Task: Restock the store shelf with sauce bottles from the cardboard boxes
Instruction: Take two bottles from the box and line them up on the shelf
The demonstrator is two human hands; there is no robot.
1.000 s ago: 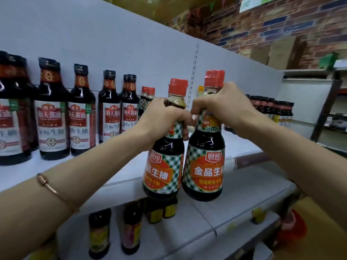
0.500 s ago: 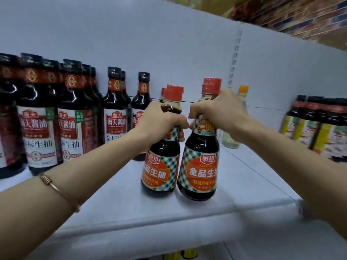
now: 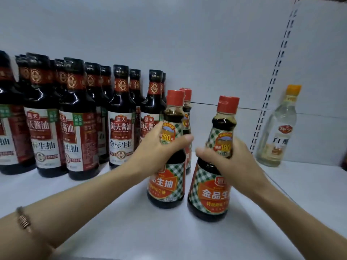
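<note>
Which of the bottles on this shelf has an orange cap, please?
The clear bottle standing alone at far right; the others have red or black caps.

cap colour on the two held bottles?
Red, on both held bottles; head view.

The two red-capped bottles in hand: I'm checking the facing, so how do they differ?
The left bottle stands upright; the right bottle tilts. The left sits further back than the right. The left hand wraps one, the right hand the other. Both share checked labels.
</note>
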